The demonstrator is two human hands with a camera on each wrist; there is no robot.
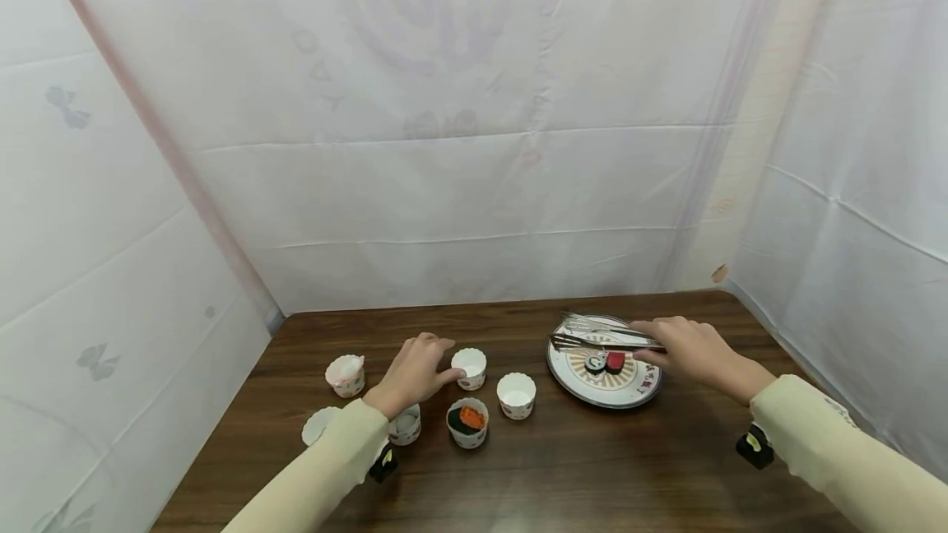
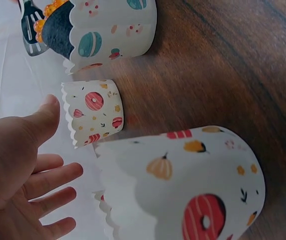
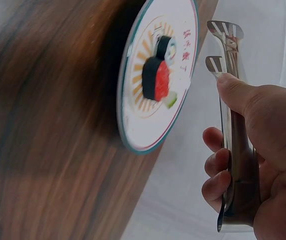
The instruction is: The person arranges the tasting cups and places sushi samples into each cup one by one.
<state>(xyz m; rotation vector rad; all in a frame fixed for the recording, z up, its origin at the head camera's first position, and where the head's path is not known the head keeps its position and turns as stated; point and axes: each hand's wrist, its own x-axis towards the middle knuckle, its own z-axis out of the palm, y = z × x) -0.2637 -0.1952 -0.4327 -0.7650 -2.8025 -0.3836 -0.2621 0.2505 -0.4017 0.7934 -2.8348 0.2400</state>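
My right hand (image 1: 692, 348) grips a pair of metal serving tongs (image 3: 239, 160), their slotted ends apart above the plate (image 1: 607, 397). On that round, rimmed plate lie a sushi roll with red topping (image 3: 155, 80) and a smaller roll (image 3: 166, 49). My left hand (image 1: 417, 370) hovers among the paper cups with its fingers spread and nothing in them. Nearest to its thumb is a white paper cup (image 1: 470, 370). Just in front stands a patterned cup (image 1: 467, 439) holding a dark sushi piece topped with orange roe (image 1: 471, 418).
Another white cup (image 1: 516, 398) stands between the roe cup and the plate. Further left are a cup with something pale pink (image 1: 346, 377), a cup (image 1: 405, 426) by the left wrist and one (image 1: 318, 424) partly behind the sleeve. White cloth (image 1: 474, 187) hangs behind the wooden table (image 1: 592, 467).
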